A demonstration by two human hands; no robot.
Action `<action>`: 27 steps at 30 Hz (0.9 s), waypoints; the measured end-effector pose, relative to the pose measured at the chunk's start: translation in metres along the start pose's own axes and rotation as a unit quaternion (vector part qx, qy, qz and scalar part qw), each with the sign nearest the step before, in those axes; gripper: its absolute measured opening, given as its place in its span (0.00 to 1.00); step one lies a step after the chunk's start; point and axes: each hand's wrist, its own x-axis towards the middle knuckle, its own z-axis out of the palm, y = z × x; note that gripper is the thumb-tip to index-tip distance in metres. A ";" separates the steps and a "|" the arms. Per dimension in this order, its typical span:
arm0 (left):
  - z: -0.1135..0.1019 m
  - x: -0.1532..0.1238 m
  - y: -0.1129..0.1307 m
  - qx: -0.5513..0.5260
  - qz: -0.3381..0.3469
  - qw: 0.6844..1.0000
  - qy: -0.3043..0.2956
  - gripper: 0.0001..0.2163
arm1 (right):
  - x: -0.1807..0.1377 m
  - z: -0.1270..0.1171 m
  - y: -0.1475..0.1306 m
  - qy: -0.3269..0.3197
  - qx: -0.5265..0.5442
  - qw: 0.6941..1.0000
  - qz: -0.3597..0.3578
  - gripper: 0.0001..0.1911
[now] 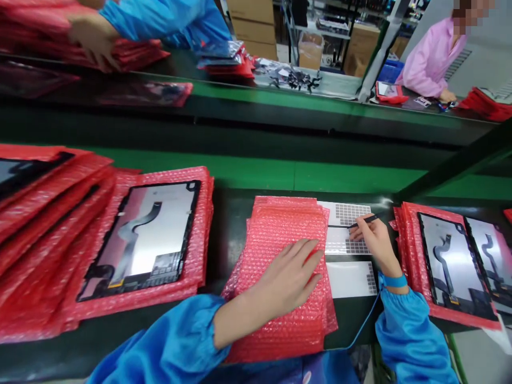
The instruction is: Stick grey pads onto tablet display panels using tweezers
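My left hand [288,280] lies flat, fingers stretched out, on a stack of red bubble-wrap bags [280,234] in front of me. My right hand [376,240] pinches black tweezers [363,220], whose tip touches a white sheet of small grey stickers [352,213]. More sticker sheets [350,278] lie under and below that hand. A blue wrist strap [394,280] with a cord sits on my right wrist.
A display panel [148,240] lies on stacked red bubble wrap at left, with more stacks beyond. Two panels [452,261] rest on red wrap at right. A green conveyor belt [280,173] runs behind. Across it, a blue-sleeved person's hand [94,40] rests on red bags; a pink-coated person [434,53] works far right.
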 end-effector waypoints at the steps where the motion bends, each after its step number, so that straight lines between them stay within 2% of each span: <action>1: 0.005 0.008 0.002 0.017 -0.004 1.000 -0.013 0.20 | 0.005 0.003 -0.002 -0.001 -0.007 1.000 -0.010 0.27; 4: 0.017 0.024 -0.002 0.061 -0.034 0.997 -0.042 0.24 | 0.023 0.012 -0.006 -0.010 -0.023 0.999 -0.024 0.29; 7: 0.029 0.028 -0.011 0.077 -0.053 0.994 -0.055 0.24 | 0.041 0.021 -0.005 -0.010 -0.015 1.000 -0.006 0.31; 12: 0.047 0.019 -0.018 0.052 -0.052 0.997 -0.005 0.25 | 0.048 0.023 0.002 -0.016 -0.010 1.000 0.010 0.31; 18: 0.048 0.018 -0.021 0.025 -0.046 0.998 0.022 0.24 | 0.047 0.022 0.003 -0.033 -0.025 0.999 0.016 0.28; 27: 0.050 0.018 -0.022 0.033 -0.040 0.998 0.027 0.24 | 0.049 0.022 0.002 -0.052 -0.008 0.998 0.024 0.29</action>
